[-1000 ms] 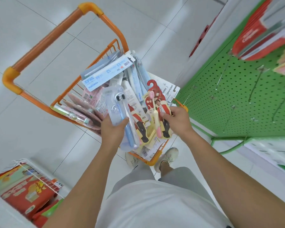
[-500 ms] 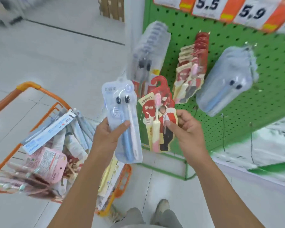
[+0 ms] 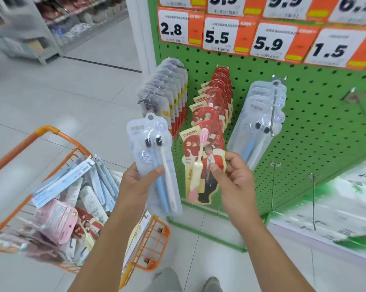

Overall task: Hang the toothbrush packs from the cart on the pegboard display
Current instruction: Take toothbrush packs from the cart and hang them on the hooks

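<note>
- In front of the green pegboard, we hold one pack in each hand, both lifted clear of the orange cart that stands below and to the left of the board
- Our left hand grips a clear twin-toothbrush blister pack, thumb across its front and fingers curled behind
- Our right hand pinches a red canban toothbrush pack by its right edge, thumb on the card's face
- On the pegboard, a row of matching red canban packs hangs directly above the one we hold, and matching clear twin packs hang on the hook to their right
- We judge the step to be the carry to the board: neither pack is on a hook yet
- Next, the red pack's curved hanger must be raised to the tip of its row's hook and slid on; the clear pack's top hole then goes to the hook further right
- Many more packs lie heaped in the cart, so the task looks far from finished
</note>
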Tool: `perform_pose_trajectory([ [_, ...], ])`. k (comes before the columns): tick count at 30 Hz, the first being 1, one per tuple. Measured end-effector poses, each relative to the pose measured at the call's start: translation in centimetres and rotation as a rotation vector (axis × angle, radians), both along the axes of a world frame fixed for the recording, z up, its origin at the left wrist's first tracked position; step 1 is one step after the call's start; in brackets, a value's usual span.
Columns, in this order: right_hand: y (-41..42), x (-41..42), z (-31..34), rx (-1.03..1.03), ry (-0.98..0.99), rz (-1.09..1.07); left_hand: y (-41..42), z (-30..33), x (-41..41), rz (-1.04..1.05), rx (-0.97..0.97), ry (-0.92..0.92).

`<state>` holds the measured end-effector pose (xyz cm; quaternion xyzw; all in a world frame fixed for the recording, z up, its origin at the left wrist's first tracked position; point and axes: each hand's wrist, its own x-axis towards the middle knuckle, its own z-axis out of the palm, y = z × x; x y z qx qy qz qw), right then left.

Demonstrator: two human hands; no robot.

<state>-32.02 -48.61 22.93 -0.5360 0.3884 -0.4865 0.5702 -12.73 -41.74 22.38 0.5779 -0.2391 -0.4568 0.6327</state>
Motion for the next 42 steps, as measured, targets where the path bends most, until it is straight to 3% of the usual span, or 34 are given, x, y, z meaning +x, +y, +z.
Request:
perform_pose_trajectory([
  [8, -3.7, 2.4, -0.7, 0.053, 0.192, -0.129, -0.9, 1.1, 0.2, -0.118, 0.001, -0.082],
  [15, -6.4, 4.7, -1.7, 0.24, 0.178, -0.273, -1.5, 1.0, -0.5, -0.259, -0.018, -0.111],
  [24, -3.7, 1.1, -2.0, 0.487, 0.217, -0.183, -2.3, 0.9, -2.0, -0.417, -0.04, -0.194],
  [28, -0.1, -3.3, 0.5, 0.265, 0.02, -0.044, -3.2, 0.3, -3.9, -0.516, -0.061, -0.22],
  [33, 0.6, -5.9, 1.9, -0.038, 0.012, -0.087, -4.5, -0.1, -7.4, -0.635, -0.089, -0.274],
  [42, 1.1, -7.7, 2.4, -0.075, -0.027, -0.151, -5.2, 0.3, -9.3, -0.687, -0.129, -0.287],
])
